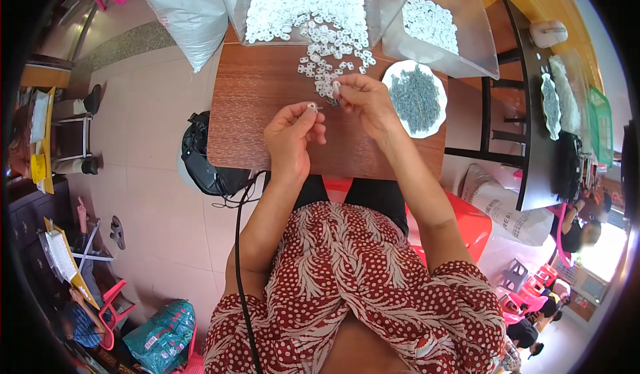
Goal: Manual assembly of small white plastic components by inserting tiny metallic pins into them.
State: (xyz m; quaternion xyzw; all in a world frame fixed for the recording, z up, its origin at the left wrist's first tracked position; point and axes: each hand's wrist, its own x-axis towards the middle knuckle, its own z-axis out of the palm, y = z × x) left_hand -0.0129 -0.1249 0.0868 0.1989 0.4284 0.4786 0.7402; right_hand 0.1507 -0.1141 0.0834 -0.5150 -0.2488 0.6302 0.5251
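Note:
Over the brown table [240, 101], my left hand [291, 134] pinches a small white plastic piece [312, 107] between thumb and fingers. A thin pin, perhaps a screw, seems to stick out of its right side. Just to the right and a little higher, my right hand [368, 104] is closed on another white piece [336, 89] at its fingertips. The two hands are apart. Beyond them lies a loose heap of white oval pieces with holes [327, 61]. Right of my right hand stands a white scalloped plate [441, 101] full of grey screws or nails [415, 101].
Two clear plastic bins of white pieces, a left bin [375, 14] and a right bin [477, 44], line the far edge. A white sack [183, 14] stands far left, a black bag [200, 154] beside the table. A dark table [527, 107] is at right; other people sit around.

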